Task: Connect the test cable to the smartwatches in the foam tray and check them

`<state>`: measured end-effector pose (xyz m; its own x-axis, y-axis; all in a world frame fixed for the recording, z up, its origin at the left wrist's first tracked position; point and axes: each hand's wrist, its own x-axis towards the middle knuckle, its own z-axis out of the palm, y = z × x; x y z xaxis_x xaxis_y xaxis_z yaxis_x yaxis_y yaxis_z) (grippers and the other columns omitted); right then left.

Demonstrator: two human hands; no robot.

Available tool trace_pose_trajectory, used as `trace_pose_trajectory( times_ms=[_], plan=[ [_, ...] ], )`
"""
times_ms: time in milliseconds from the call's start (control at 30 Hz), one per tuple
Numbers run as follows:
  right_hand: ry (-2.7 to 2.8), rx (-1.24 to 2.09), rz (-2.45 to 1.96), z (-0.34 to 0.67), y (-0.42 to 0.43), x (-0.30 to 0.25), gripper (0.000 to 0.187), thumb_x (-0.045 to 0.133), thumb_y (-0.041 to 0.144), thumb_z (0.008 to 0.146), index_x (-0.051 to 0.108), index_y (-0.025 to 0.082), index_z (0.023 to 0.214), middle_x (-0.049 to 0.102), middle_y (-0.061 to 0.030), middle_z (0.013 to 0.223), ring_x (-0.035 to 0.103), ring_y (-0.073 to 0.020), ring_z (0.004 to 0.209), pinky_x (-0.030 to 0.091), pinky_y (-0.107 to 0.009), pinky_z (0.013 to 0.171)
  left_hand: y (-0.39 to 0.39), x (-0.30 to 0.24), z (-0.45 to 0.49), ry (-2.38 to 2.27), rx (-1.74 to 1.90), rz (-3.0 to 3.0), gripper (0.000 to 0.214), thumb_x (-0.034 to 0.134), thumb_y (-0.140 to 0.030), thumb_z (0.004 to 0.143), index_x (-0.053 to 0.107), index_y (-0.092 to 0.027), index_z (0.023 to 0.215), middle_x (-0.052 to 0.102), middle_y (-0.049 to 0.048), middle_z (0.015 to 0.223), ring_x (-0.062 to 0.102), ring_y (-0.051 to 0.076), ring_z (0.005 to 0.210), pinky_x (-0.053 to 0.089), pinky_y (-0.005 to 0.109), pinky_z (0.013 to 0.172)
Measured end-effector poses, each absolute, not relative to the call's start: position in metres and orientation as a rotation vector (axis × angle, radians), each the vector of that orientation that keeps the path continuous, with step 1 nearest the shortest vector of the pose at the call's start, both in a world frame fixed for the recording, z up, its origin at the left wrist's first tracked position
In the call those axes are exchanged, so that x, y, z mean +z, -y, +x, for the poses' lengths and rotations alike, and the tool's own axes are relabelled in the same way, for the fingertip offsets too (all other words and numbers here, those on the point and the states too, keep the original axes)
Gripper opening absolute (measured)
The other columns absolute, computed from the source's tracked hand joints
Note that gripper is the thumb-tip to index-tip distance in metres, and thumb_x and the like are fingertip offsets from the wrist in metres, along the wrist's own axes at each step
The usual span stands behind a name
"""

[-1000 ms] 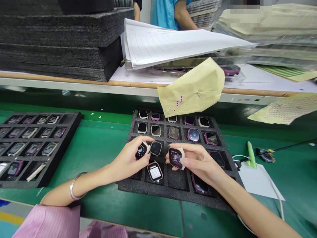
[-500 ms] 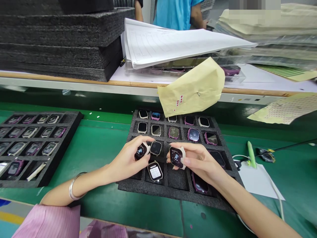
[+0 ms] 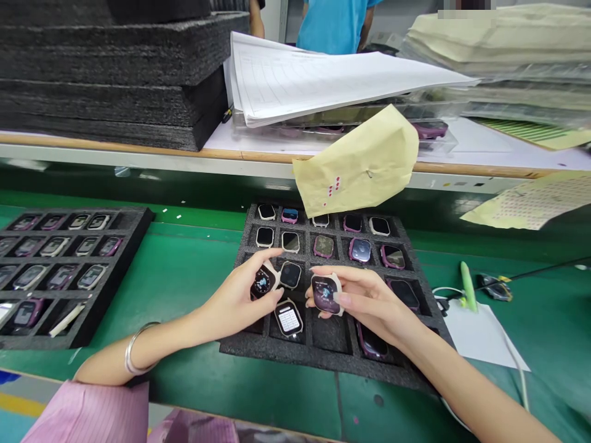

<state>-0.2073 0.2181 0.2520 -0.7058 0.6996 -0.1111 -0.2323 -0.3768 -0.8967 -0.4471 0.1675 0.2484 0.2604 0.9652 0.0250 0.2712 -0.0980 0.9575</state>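
My left hand (image 3: 240,294) is closed around a pale-cased smartwatch (image 3: 263,282) whose dark screen is lit with a blue figure. In my right hand (image 3: 362,295) another pale smartwatch (image 3: 325,293) is pinched between thumb and fingers, tilted, its lit face turned up. Both hands are above a black foam tray (image 3: 295,354) with several smartwatches in its compartments. One watch (image 3: 289,319) in the front row shows a white grid on its screen. A dark-screened watch (image 3: 290,274) lies between my hands, and the compartment below my right-hand watch holds nothing.
Another foam tray of watches (image 3: 133,246) sits at left on the green bench (image 3: 184,381). Stacked black foam (image 3: 101,92), papers (image 3: 332,77) and a hanging yellow sheet (image 3: 362,163) occupy the shelf. A white sheet (image 3: 484,335) and cables lie at right. A person in blue (image 3: 332,27) stands behind.
The watch in my right hand has shifted slightly left and its face has tilted, catching more reflection. My left hand keeps its watch almost in place. The person behind has moved slightly.
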Motion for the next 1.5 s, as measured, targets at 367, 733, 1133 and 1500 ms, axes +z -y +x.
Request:
trace_pose_trajectory(
  times_ms=[367,733,1133,1500],
  plan=[
    [1.146,2.159,-0.846,-0.209,-0.221,0.249,0.033,0.062,0.028,0.092,0.062,0.017,0.123,0.071,-0.0140,0.113,0.071,-0.0297,0.098,0.057,-0.040,0.082,-0.181,0.250,-0.448,-0.919,0.894,0.750,0.024,0.063,-0.020,0.081,0.060,-0.017,0.105,0.066,0.0072,0.101,0.062,0.020,0.097,0.054,0.035,0.083],
    [1.273,1.974,-0.878,-0.212,-0.213,0.247,0.043,0.072,0.022,0.083,0.063,0.021,0.125,0.072,-0.0107,0.111,0.072,-0.0286,0.094,0.062,-0.040,0.075,-0.174,0.243,-0.446,-0.905,0.919,0.877,0.034,0.055,-0.012,0.079,0.056,-0.019,0.112,0.065,0.0057,0.106,0.062,0.021,0.103,0.054,0.038,0.089],
    [1.260,2.060,-0.799,-0.210,-0.210,0.248,0.055,0.070,0.027,0.087,0.050,0.024,0.138,0.067,-0.0116,0.123,0.068,-0.0298,0.105,0.057,-0.047,0.087,-0.174,0.242,-0.443,-0.975,0.916,1.032,0.038,0.068,-0.016,0.075,0.052,-0.019,0.109,0.061,0.0012,0.093,0.059,0.015,0.084,0.049,0.029,0.077],
    [1.434,1.971,-0.749,-0.209,-0.213,0.245,0.038,0.073,0.027,0.085,0.064,0.023,0.122,0.070,-0.0102,0.116,0.068,-0.0256,0.101,0.050,-0.044,0.093,-0.174,0.241,-0.446,-1.076,0.843,1.185,0.030,0.064,-0.021,0.079,0.055,-0.018,0.107,0.050,-0.0055,0.070,0.048,0.010,0.057,0.038,0.023,0.056]
  ],
)
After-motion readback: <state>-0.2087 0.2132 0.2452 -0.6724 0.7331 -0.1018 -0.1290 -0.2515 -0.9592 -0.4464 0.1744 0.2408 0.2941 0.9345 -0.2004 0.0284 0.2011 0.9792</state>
